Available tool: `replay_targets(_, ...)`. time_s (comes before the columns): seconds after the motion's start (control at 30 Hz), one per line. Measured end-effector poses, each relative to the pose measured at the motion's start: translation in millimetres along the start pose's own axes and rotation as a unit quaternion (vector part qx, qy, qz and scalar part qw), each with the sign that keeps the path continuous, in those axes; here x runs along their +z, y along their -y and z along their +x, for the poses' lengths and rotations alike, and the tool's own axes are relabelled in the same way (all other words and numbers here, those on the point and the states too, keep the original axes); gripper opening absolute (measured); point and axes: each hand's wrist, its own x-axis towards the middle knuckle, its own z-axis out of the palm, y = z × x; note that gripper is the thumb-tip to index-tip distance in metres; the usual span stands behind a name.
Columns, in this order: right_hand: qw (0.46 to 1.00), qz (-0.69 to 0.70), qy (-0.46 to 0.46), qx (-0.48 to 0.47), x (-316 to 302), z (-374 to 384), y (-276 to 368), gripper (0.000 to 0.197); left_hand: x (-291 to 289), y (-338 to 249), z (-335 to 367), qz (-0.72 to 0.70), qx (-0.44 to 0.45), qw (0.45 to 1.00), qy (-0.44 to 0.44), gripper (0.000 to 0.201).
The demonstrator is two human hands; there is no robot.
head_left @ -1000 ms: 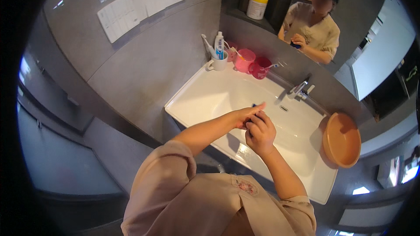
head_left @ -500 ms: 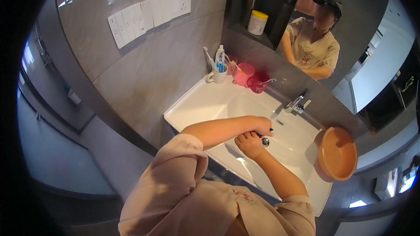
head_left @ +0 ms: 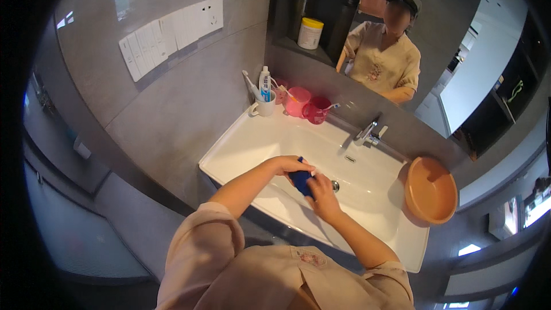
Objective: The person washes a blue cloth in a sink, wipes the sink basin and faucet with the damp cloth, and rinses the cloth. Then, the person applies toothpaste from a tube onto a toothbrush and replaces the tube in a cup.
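Over the white washbasin (head_left: 367,186), my left hand (head_left: 288,165) grips a dark blue, flat, roughly rectangular object (head_left: 301,178) by its upper left side. My right hand (head_left: 325,200) has its fingers over the opposite side of the same object, fingertips curled onto it. Whether it is a cloth, a sponge or something else does not show clearly. Beyond the right hand lies the round metal drain (head_left: 335,186). The chrome faucet (head_left: 367,133) stands at the back of the basin, with no water visible under it.
At the back left stand a white mug (head_left: 264,105) with toothpaste and a toothbrush, a pink cup (head_left: 298,103) and a dark red cup (head_left: 317,110). An orange plastic basin (head_left: 431,190) leans at the right rim. A mirror (head_left: 442,28) and open shelf (head_left: 313,54) hang above.
My hands have drawn apart from their crossed, clasped hold, the left moving leftward. The dark blue object, mostly hidden before, now shows between them. The view has shifted slightly.
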Motion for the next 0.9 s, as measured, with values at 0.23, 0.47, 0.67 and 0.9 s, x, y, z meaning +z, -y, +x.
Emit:
replay_targets(0.23,0.512,0.682,-0.148,0.5,0.3,-19.2,-75.9,0.03,27.5,12.8,-39.5,-0.08,0.169,0.982,0.009,0.035)
replay_targets(0.47,0.62,0.687,-0.08,0.372,-12.3,-7.9,-23.8,0.033,42.5,59.7,-49.7,-0.098,0.127,0.987,-0.011,0.046)
replay_targets(0.67,0.764,0.513,-0.112,0.376,-24.9,-1.4,25.0,0.029,53.5,68.8,-49.8,0.075,0.19,0.977,-0.069,0.033)
replay_targets(0.9,0.802,0.418,-0.225,0.363,-37.4,-9.4,24.3,0.023,48.6,45.2,-85.7,0.035,0.317,0.925,-0.209,0.026)
